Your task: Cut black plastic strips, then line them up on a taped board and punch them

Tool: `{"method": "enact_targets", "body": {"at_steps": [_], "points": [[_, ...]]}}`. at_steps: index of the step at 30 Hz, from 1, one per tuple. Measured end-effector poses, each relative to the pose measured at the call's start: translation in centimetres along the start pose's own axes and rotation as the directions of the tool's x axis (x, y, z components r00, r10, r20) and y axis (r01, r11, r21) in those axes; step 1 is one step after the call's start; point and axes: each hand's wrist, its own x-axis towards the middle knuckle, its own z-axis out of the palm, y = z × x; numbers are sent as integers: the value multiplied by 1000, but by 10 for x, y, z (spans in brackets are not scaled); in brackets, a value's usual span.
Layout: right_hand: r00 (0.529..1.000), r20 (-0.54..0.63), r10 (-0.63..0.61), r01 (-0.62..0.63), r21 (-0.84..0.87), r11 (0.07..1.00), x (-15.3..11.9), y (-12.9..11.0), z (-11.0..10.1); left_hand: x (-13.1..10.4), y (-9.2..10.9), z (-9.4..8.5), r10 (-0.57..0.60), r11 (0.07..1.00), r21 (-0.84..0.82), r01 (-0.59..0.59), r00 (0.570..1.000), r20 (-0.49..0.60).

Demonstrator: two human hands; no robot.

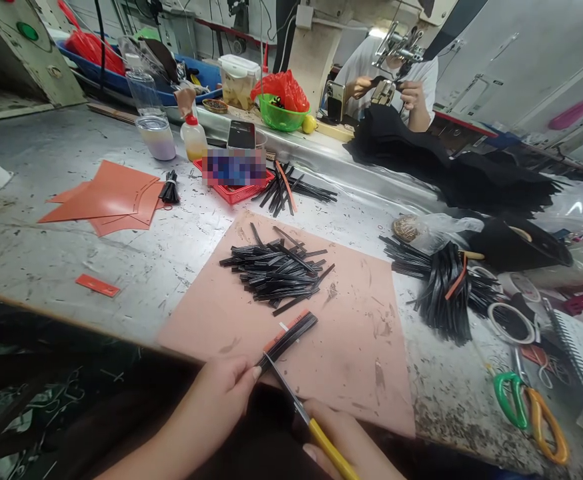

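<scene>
Far left, orange sheets (116,193) lie overlapped on the tabletop (36,247), a small orange scrap (97,285) just nearer. Now the left hand (224,387): fingers pinched firmly on the near end of a black bundle (294,337), which angles out over the pink mat (356,373), an orange strip along its edge. Just beyond sits a loose black pile (274,270). That bundle looks light, bendy, probably a bit slippery, strips liable to slide apart; the near end, squeezed flat between thumb and fingers, seems the right hold. And the right hand (346,433), fingers closed round a yellow-handled cutter (329,448), its tip at the bundle beside the left thumb! Farther right, more black strips (446,293), then scissors (529,413).
</scene>
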Motion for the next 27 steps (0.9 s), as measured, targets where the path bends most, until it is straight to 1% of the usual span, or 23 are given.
{"method": "enact_targets", "body": {"at_steps": [2,4,7,9,13,16,18,20,22,24,27], "points": [[1000,8,-26,26,-14,1000,1,-1,-2,0,2,-2,3,1000,-26,-2,1000,13],[998,13,-57,57,-28,998,2,-5,-8,0,8,-7,5,998,-66,-2,999,40],[995,23,-102,103,-29,994,5,-19,-20,0,24,-19,26,993,-114,-16,996,84],[990,15,-144,144,-34,989,9,-30,-28,2,34,-27,56,990,-136,-44,995,86],[977,-88,-195,187,-92,978,25,-43,-34,12,46,-40,124,980,-157,-122,992,-1],[978,-99,-186,179,-72,981,42,-46,-33,25,46,-46,143,972,-179,-152,988,-66],[975,-129,-182,178,-42,983,52,-49,-33,32,43,-49,126,969,-200,-146,986,-106],[969,-162,-188,188,-13,982,58,-51,-35,35,40,-51,99,968,-218,-124,987,-123],[966,-154,-209,218,46,975,62,-53,-36,34,37,-50,100,973,-198,-121,989,-113],[965,-162,-205,229,141,963,65,-55,-35,29,35,-45,151,978,-132,-161,985,-84],[958,-227,-177,238,279,930,67,-59,-29,18,35,-32,250,968,-24,-249,968,11]]}}
